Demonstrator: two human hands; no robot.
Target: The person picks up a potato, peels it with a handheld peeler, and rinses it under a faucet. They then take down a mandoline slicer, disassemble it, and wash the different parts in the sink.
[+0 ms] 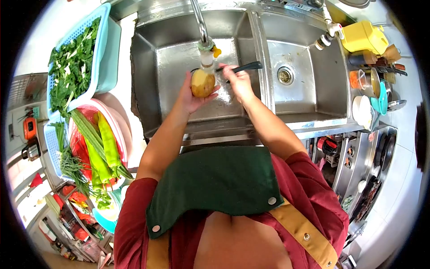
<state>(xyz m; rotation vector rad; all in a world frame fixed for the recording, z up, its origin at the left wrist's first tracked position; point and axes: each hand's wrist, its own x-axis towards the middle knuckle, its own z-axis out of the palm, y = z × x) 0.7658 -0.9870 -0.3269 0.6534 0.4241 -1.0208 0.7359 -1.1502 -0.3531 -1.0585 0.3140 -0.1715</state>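
Note:
Over the left sink basin (156,101), my left hand (190,99) is closed around a potato (203,86). Part of the potato is pale and bare of skin; its lower part is still brown. My right hand (240,84) grips a black-handled peeler (250,66), whose handle sticks out to the right. The peeler's working end points toward the potato, but its blade is hard to make out. Directly above the potato is the faucet (205,42), with a yellow piece at its nozzle, and water seems to run from it.
On the left stand a blue basket (107,62) of chopped greens and a pink basin (124,134) with long green peppers (107,141). A second basin with a drain (285,75) adjoins on the right. Beyond it are a yellow jug (365,38) and several containers.

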